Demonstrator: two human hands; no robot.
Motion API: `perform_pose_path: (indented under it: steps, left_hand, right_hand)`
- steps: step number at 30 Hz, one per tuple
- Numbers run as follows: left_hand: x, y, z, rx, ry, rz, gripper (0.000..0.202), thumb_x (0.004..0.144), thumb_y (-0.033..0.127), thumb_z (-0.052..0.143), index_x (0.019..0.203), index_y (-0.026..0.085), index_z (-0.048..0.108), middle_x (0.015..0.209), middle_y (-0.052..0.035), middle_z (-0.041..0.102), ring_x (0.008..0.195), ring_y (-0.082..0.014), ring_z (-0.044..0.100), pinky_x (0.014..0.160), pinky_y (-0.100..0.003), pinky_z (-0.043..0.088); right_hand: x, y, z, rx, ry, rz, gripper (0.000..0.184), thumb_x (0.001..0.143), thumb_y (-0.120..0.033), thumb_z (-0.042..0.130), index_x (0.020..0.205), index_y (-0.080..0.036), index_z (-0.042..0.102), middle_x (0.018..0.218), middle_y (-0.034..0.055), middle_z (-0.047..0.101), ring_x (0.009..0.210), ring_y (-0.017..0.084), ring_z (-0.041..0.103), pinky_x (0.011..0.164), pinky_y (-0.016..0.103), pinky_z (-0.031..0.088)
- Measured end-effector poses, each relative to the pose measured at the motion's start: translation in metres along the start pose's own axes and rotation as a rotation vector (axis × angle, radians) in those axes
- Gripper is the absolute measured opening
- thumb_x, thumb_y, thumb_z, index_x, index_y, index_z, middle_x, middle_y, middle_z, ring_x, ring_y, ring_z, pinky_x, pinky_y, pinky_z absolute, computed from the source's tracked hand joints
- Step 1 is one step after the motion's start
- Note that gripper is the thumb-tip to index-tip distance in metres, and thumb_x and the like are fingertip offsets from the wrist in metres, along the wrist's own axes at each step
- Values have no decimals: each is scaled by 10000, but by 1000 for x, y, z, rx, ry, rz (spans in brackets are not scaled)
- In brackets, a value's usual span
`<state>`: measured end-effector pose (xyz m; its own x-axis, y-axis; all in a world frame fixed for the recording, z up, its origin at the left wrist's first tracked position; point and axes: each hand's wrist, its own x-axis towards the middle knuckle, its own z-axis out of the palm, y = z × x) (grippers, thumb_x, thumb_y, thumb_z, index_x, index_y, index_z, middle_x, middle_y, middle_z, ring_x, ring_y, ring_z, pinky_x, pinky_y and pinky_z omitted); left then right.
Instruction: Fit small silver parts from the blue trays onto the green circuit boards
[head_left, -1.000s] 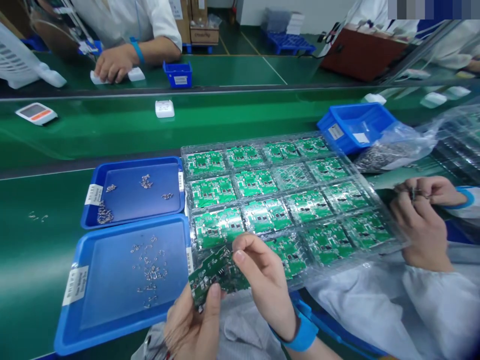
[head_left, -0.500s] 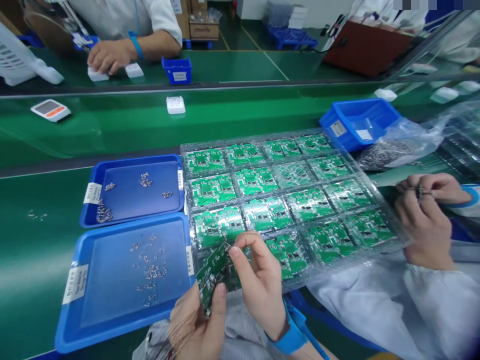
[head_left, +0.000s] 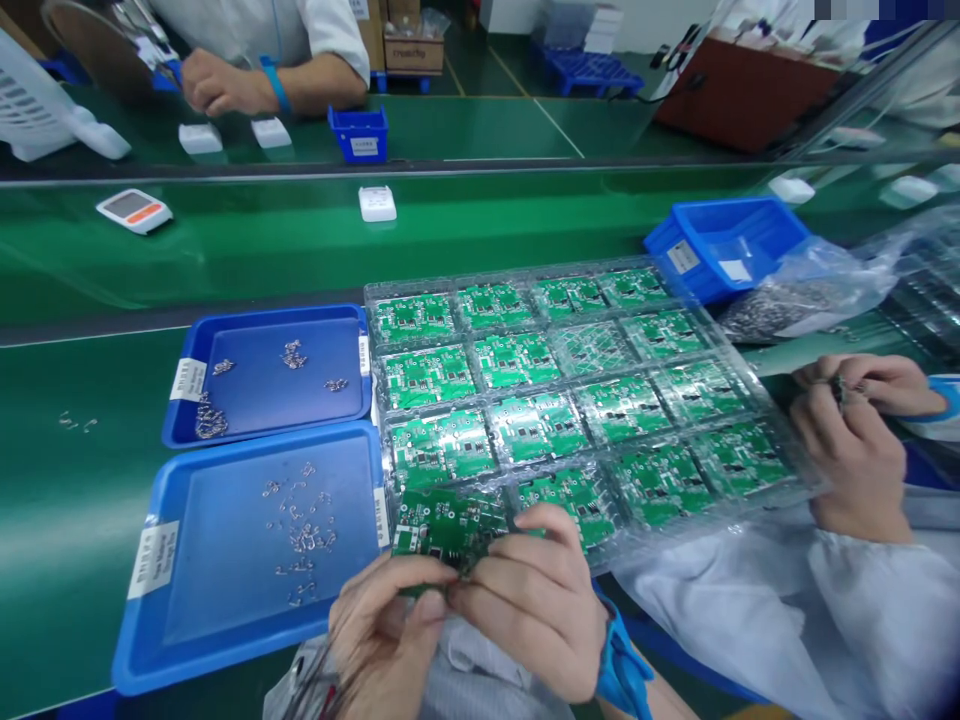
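Both my hands meet low in the middle of the head view, over a green circuit board (head_left: 447, 527). My left hand (head_left: 386, 630) pinches the board's near edge between thumb and fingers. My right hand (head_left: 529, 605), with a blue wrist strap, has its fingers curled over the board's right side. The board lies almost flat at the near left corner of a clear plastic tray (head_left: 750, 385) that holds several more green boards. Just left of my hands is a blue tray (head_left: 225, 640) with several small metal parts scattered in it.
A second blue tray (head_left: 255, 425) with a few metal parts lies behind the first. To the right, another person's hands (head_left: 855, 440) work on a small part. A blue bin (head_left: 724, 240), a plastic bag, and a conveyor with white devices (head_left: 376, 203) lie beyond.
The board has swung from a steep tilt down to nearly flat. My right hand has dropped from the board's top edge onto its right side, and my left thumb has closed on the near edge.
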<state>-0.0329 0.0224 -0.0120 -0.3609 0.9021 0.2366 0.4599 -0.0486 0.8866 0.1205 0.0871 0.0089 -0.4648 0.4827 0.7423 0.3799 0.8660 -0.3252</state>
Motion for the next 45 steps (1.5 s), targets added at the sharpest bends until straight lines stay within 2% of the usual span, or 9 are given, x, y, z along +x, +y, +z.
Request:
perform_pose_path:
  steps: [5, 10, 14, 17, 20, 30, 36, 38, 45]
  left_hand:
    - [-1, -5, 0, -8, -80, -27, 274, 898, 431, 630, 697, 267, 718, 633, 44, 699, 555, -112, 650, 514, -176, 519]
    - [-12, -7, -1, 128, 14, -22, 224, 889, 413, 641, 732, 277, 725, 670, 44, 724, 627, -131, 677, 605, -210, 539]
    - [-11, -4, 2, 219, -33, 68, 154, 888, 378, 636, 824, 275, 731, 759, 34, 754, 684, -145, 705, 653, -233, 556]
    - [-9, -2, 6, 204, 18, 191, 99, 883, 333, 633, 855, 288, 717, 743, 64, 752, 666, -120, 706, 690, -209, 554]
    - [-9, -1, 9, 204, 66, 239, 88, 871, 289, 634, 818, 286, 704, 703, 80, 739, 636, -101, 695, 691, -188, 542]
    - [-16, 5, 7, 171, 76, 172, 177, 830, 195, 664, 676, 281, 662, 677, 78, 697, 597, -94, 656, 624, -199, 527]
    - [-3, 9, 8, 192, -23, 336, 196, 828, 152, 652, 669, 265, 627, 609, 87, 642, 537, -77, 634, 569, -174, 511]
    - [-1, 11, 9, 143, -3, 351, 226, 836, 143, 623, 641, 258, 614, 601, 82, 637, 508, -77, 622, 536, -175, 504]
    - [-9, -1, 7, 264, -73, 434, 250, 841, 133, 614, 641, 250, 704, 855, -12, 781, 748, -132, 741, 683, -168, 560]
  right_hand:
    - [-1, -3, 0, 39, -3, 46, 273, 1001, -146, 449, 915, -204, 702, 755, -40, 724, 749, 111, 592, 885, 337, 404]
    - [2, -7, 1, 93, 34, 223, 34, 886, -172, 630, 873, -185, 658, 704, -11, 678, 729, 142, 556, 790, 351, 430]
    - [1, -16, 6, 291, 100, 497, 95, 808, -98, 592, 802, -192, 601, 674, -10, 614, 656, 130, 533, 666, 327, 431]
    - [1, -18, 9, 446, 229, 742, 140, 790, -100, 588, 706, -205, 550, 618, -39, 535, 603, 104, 508, 572, 256, 420]
    - [5, -16, 10, 483, 297, 857, 159, 765, -85, 605, 669, -204, 559, 598, -45, 522, 588, 96, 508, 534, 215, 423]
    - [10, -13, 14, 423, 325, 925, 181, 735, -110, 609, 592, -192, 535, 550, -44, 496, 532, 95, 488, 494, 221, 400]
    - [11, -12, 14, 392, 289, 929, 187, 744, -121, 594, 583, -192, 530, 539, -45, 496, 529, 95, 486, 503, 231, 404]
    - [11, -11, 13, 375, 271, 930, 195, 752, -127, 590, 579, -193, 527, 539, -42, 503, 532, 100, 492, 505, 237, 405]
    - [8, -11, 12, 314, 205, 881, 167, 812, -139, 600, 654, -191, 585, 604, -15, 567, 598, 126, 547, 553, 258, 438]
